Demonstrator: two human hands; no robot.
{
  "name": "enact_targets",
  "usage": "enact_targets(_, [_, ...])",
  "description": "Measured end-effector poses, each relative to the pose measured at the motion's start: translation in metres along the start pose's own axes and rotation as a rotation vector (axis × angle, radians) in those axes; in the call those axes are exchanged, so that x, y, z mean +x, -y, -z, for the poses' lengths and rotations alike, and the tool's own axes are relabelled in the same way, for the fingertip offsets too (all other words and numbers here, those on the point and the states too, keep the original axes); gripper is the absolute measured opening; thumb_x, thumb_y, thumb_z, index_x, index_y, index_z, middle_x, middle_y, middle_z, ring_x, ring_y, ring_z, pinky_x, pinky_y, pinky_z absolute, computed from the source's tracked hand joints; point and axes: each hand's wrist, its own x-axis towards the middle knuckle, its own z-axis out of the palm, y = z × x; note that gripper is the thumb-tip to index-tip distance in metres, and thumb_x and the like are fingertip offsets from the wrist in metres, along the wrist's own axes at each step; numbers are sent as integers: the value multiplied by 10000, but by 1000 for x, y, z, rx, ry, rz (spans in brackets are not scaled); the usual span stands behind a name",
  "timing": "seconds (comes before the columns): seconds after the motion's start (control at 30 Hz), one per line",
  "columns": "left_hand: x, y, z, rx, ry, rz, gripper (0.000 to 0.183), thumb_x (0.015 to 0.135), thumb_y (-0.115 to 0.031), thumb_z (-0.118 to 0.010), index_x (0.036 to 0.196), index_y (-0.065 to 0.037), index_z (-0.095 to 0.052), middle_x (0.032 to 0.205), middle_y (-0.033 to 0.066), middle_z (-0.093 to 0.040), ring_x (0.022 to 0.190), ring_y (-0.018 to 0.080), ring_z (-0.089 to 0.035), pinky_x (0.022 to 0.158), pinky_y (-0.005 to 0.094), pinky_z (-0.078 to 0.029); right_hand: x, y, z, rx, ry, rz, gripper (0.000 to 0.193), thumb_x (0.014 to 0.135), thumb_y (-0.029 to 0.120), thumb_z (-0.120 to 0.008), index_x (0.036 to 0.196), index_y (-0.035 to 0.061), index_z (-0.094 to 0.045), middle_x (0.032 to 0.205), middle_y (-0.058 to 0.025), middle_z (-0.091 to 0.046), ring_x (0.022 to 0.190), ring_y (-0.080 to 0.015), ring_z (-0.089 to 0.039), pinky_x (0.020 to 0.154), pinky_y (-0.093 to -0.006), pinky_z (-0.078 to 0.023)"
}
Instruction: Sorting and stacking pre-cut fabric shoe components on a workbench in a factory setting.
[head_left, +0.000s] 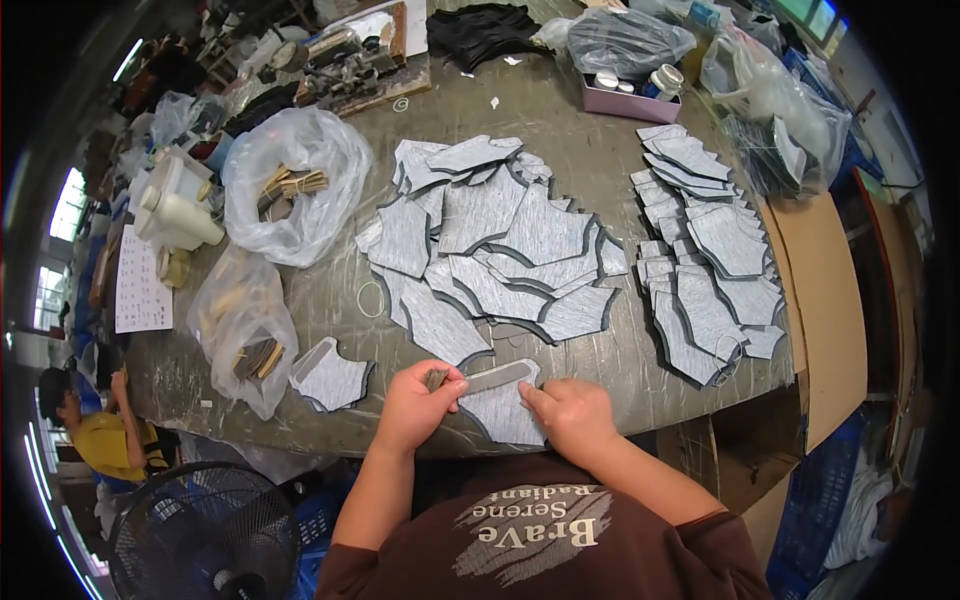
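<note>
At the table's near edge lies a grey cut piece [503,418] with a dark underside, apparently fabric. Along its top runs a narrow darker grey strip [500,376]. My left hand [412,405] is closed in a pinch at the strip's left end, and a small stack of brownish strips [437,379] shows between its fingers. My right hand [572,412] has its fingers curled, thumb and forefinger pressing the piece's right edge. Left of my hands rests a small pile of similar pieces [335,384], the top one bearing a strip.
A heap of grey pieces [480,215] fills the table's middle; overlapping rows [710,240] lie at right. Plastic bags [295,150] with bundled strips and a white bottle [180,215] stand left. A pink box [630,104] is far right. A fan [205,535] and a person in yellow [105,445] are lower left.
</note>
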Motion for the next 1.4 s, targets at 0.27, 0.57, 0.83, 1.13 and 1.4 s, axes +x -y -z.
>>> enact_targets(0.27, [3, 2, -2, 25, -5, -1, 94, 786, -40, -667, 844, 1, -606, 671, 3, -580, 548, 56, -516, 502, 199, -407, 2, 3, 6, 6, 92, -35, 171, 743, 146, -619, 903, 99, -656, 742, -41, -515, 543, -191, -549, 481, -344, -440])
enact_targets(0.57, [4, 3, -4, 62, -44, -36, 62, 781, -64, -657, 804, -37, -607, 562, -13, -546, 442, 42, -456, 401, 194, -343, 0, -2, 0, 1, 54, 34, 195, 712, 132, -604, 893, 71, -642, 1083, -36, -604, 559, -163, -555, 508, -318, -456])
enact_targets(0.83, [8, 12, -2, 392, -112, -211, 94, 760, -64, -676, 781, 7, -619, 647, 33, -603, 562, 74, -544, 518, 232, -435, 3, 0, 2, -35, 108, 24, 227, 687, 121, -575, 909, 82, -608, 1104, -16, -610, 557, -152, -559, 506, -306, -457])
enact_targets(1.13, [7, 3, -10, 680, -157, -380, 140, 723, -102, -669, 769, 21, -621, 689, 170, -606, 615, 272, -597, 585, 351, -462, 3, 0, 2, -32, 104, 6, 224, 689, 112, -568, 910, 91, -601, 1097, -3, -612, 548, -146, -563, 506, -305, -460])
enact_targets(1.4, [2, 10, -8, 876, -200, -515, 144, 752, -83, -629, 845, 16, -579, 752, 182, -591, 695, 362, -579, 637, 408, -461, 5, 5, 7, -21, 83, -128, 190, 735, 176, -659, 910, 118, -610, 1019, -40, -575, 569, -216, -583, 510, -347, -466])
